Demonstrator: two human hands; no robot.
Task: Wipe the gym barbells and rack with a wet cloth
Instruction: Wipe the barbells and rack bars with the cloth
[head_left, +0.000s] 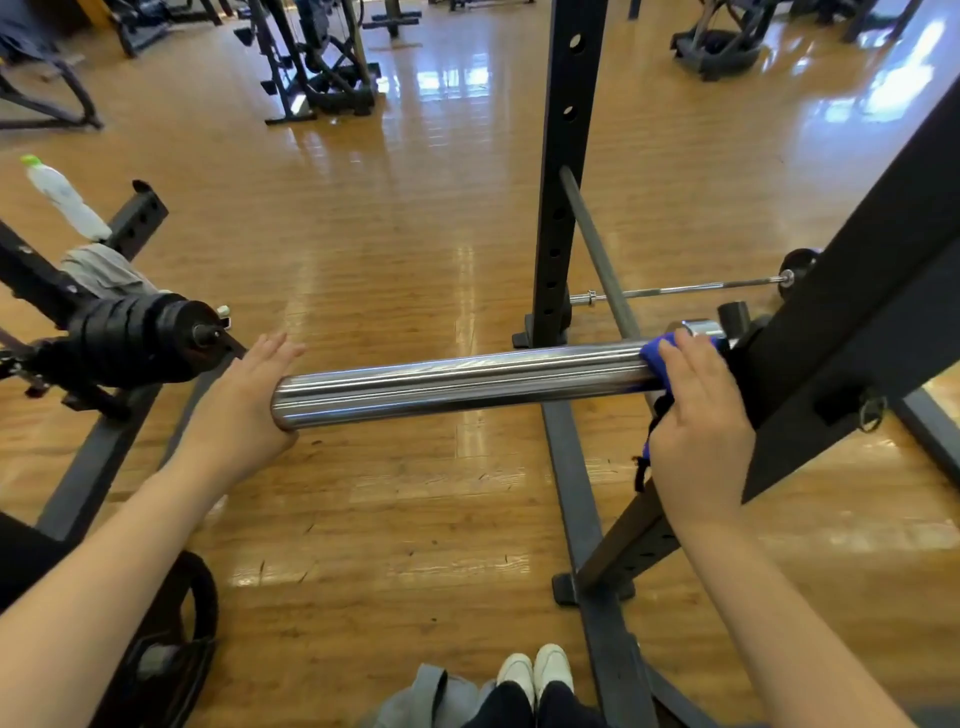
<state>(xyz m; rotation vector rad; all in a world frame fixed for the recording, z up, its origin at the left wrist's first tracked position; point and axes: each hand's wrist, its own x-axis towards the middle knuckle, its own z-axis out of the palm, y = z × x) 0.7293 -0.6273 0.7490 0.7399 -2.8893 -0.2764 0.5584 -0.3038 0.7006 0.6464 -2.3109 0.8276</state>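
Observation:
A shiny chrome barbell sleeve (457, 382) runs left to right across the middle, resting on the black rack (852, 332) at the right. My left hand (244, 395) lies flat with straight fingers against the sleeve's free left end. My right hand (696, 415) presses a blue cloth (655, 353) around the sleeve close to the rack; a dark strap of the cloth hangs below the hand.
A black rack upright (561, 171) with holes stands behind the bar. Another loaded barbell end (150, 338) with a grey towel and a white bottle (65, 200) sits at left. A thin barbell (685, 288) lies on the wooden floor behind. Gym machines stand far back.

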